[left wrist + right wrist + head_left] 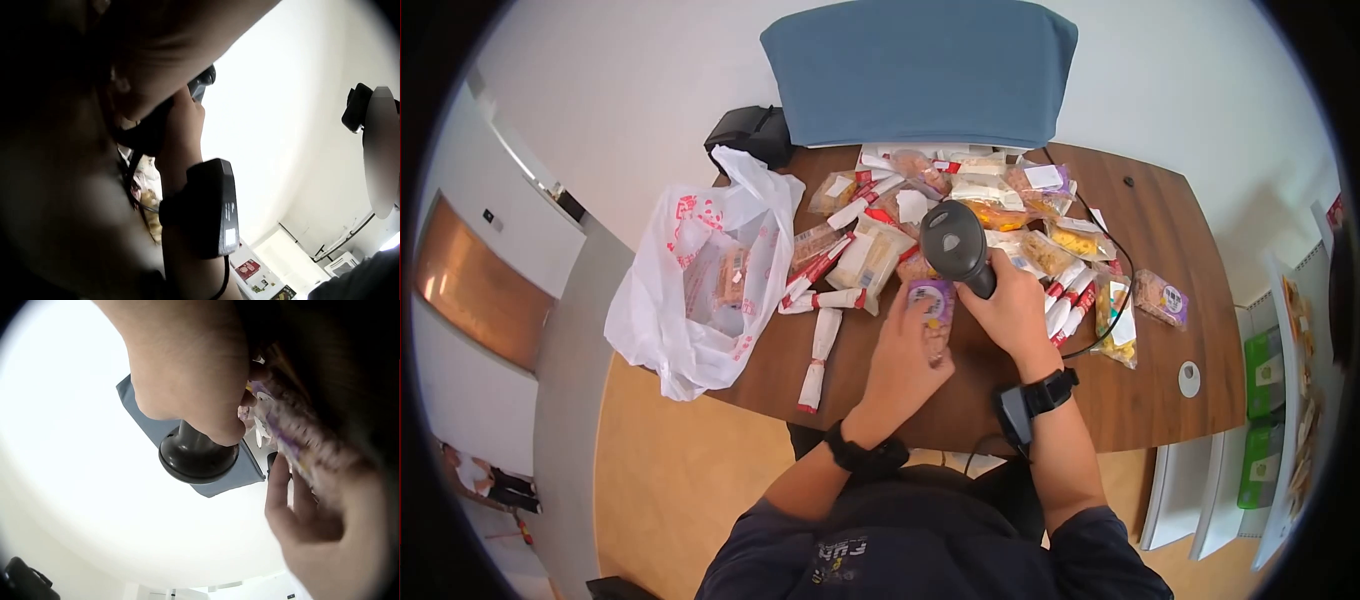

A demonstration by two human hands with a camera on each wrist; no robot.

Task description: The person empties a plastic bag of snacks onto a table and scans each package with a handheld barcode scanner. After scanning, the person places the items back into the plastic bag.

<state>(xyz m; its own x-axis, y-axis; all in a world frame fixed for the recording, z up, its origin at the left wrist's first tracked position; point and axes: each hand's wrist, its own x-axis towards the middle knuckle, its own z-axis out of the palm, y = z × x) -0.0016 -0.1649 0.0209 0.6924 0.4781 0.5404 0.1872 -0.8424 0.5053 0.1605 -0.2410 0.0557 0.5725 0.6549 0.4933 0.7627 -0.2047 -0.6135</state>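
Observation:
In the head view my left hand holds a clear snack packet with a purple label by its side, just above the near part of the table. My right hand grips a black handheld barcode scanner by its handle, its rounded head over the heap of snacks and close beside the packet. The right wrist view shows the scanner from another side, with the purple-labelled packet in the left fingers. The left wrist view is mostly dark; the right hand appears there with part of the scanner.
Many bagged snacks and red-and-white wrapped sticks are heaped on the wooden table. A white plastic bag containing a packet stands left. Behind are a blue cloth-covered object and a black device. A cable curves at right.

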